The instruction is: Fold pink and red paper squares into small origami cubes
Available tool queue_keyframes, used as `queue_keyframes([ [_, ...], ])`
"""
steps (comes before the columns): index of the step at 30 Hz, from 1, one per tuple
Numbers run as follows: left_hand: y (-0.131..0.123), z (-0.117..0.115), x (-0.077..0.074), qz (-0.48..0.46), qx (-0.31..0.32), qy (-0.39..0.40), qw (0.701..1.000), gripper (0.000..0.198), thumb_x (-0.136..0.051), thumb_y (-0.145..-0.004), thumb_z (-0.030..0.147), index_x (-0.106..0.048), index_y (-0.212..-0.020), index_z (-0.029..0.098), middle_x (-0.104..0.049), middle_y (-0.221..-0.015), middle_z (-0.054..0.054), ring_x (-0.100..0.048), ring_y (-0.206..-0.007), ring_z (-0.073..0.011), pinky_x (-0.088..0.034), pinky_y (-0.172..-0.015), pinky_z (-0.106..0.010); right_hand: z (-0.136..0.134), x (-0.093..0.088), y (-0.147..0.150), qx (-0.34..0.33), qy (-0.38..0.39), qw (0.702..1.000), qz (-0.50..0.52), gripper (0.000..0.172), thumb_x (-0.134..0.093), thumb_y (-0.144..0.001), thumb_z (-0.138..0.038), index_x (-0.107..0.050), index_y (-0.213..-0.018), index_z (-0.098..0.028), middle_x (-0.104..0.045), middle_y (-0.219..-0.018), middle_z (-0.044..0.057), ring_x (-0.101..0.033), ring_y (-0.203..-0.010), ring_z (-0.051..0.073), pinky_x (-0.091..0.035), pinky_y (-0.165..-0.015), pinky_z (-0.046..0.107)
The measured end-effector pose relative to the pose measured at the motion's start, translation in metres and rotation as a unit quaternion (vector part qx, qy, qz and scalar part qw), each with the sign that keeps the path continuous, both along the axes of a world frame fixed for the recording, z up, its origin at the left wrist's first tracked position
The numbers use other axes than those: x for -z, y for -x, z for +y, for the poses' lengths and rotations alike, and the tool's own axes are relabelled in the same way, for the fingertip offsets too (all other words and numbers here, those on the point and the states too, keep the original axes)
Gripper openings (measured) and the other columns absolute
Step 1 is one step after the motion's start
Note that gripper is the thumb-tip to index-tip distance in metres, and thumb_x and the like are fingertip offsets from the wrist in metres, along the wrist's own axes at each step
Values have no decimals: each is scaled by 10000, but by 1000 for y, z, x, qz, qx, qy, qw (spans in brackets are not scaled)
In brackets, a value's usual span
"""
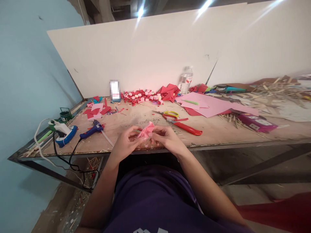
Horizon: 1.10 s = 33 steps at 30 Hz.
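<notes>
A small piece of folded pink paper [147,130] is pinched between both hands just above the table's front edge. My left hand [126,141] grips it from the left, fingers curled and thumb along its lower side. From the right, my right hand [165,137] holds the other side between thumb and fingers. Beyond the hands lie scissors [171,114] with yellow and red handles and a red utility knife [188,128]. To the left a blue hot glue gun [92,129] rests on the tabletop.
Small red and pink paper cubes [142,97] are heaped at the back, beside a propped phone [115,90]. A plastic bottle [186,80] stands behind pink paper sheets [211,103]. A purple box [256,122] lies right; a blue-and-white power strip [66,136] with cords sits left.
</notes>
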<state>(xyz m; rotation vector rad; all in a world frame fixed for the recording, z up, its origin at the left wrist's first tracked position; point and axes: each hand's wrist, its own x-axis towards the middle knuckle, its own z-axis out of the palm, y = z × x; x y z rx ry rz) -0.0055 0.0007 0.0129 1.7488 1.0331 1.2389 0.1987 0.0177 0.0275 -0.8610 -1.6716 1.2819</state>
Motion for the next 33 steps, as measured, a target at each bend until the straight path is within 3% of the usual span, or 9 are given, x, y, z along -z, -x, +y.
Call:
queue_keyframes([
  [4, 2, 2, 1, 9, -1, -20, 1000, 304, -639, -920, 454, -711, -968, 163, -766, -931, -63, -728, -867, -217, -575, -759, -281, 5, 4, 1, 18, -31, 999, 4, 356, -735, -853, -494, -713, -798, -143, -670, -636, 22, -556, -560, 128, -401, -528, 244],
  [8, 4, 6, 3, 20, -20, -12, 1000, 428, -560, -948, 530, -683, -782, 156, -699, -744, -35, -676, -701, -187, -547, -603, -255, 4, 4, 2, 30, -29, 999, -3, 401, -713, -865, -520, -679, -715, -150, -681, -601, 30, -572, -540, 135, -407, -545, 255],
  [13, 1, 7, 8, -63, -93, -43, 993, 289, -699, -866, 421, -628, -1054, 213, -725, -996, -46, -709, -880, -195, -552, -606, -222, 1, 3, 1, 35, -37, 999, -12, 418, -699, -876, -519, -678, -683, -149, -685, -581, 41, -581, -546, 143, -395, -554, 260],
  [15, 0, 7, 10, -53, -125, -69, 988, 236, -704, -860, 371, -636, -1026, 218, -724, -1001, -49, -710, -917, -194, -553, -631, -220, 1, 3, 1, 38, -46, 998, -21, 428, -692, -883, -514, -672, -661, -148, -682, -575, 42, -559, -542, 137, -388, -555, 261],
  [19, 0, 4, 10, 10, -130, -111, 985, 166, -622, -914, 331, -720, -949, 202, -746, -1006, -68, -703, -946, -204, -554, -697, -245, -1, 1, 1, 49, -62, 996, -44, 462, -677, -887, -526, -642, -617, -153, -667, -563, 37, -540, -542, 136, -388, -555, 263],
  [23, -1, 1, 7, 27, -140, -104, 984, 200, -637, -907, 331, -736, -1035, 215, -758, -1041, -67, -703, -981, -215, -531, -654, -233, -2, -1, 2, 56, -81, 994, -56, 474, -665, -889, -535, -646, -610, -153, -665, -571, 40, -517, -540, 136, -402, -562, 268],
  [33, -1, 0, 3, 10, -122, -95, 988, 118, -648, -873, 314, -672, -855, 200, -740, -1054, -58, -688, -1007, -208, -546, -751, -253, -2, 4, 3, 50, -97, 990, -89, 390, -674, -889, -464, -635, -648, -160, -645, -583, 12, -477, -527, 128, -348, -521, 258],
])
